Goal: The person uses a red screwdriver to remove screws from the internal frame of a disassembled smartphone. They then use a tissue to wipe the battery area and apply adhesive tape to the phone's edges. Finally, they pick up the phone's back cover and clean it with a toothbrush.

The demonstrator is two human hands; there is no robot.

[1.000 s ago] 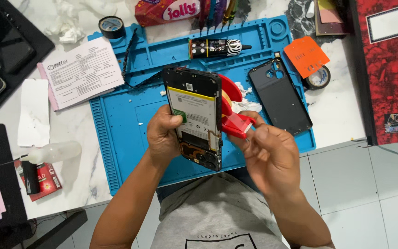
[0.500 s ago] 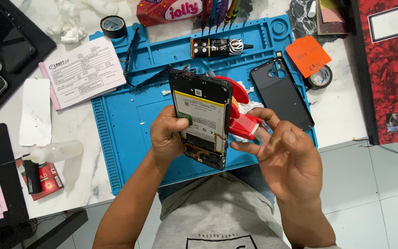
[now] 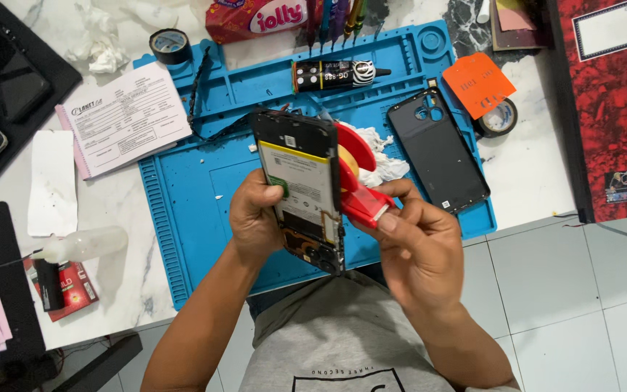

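Up close, two hands worked on an open phone (image 3: 302,189).
Left hand (image 3: 255,218) gripped it; right hand (image 3: 419,243) pinched a red tool (image 3: 361,199), maybe tape, over the mat (image 3: 197,218).

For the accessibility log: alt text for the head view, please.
Left hand holds an opened phone over a blue repair mat; right hand holds a red tape dispenser against its edge. A black back cover lies on the mat.

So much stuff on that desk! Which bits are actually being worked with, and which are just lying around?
In use:
- opened phone, in the left hand
- red tool, in the right hand

Lying about:
- black back cover on the blue mat
- tape roll
- paper form
- orange tag
- squeeze bottle
- crumpled tissue
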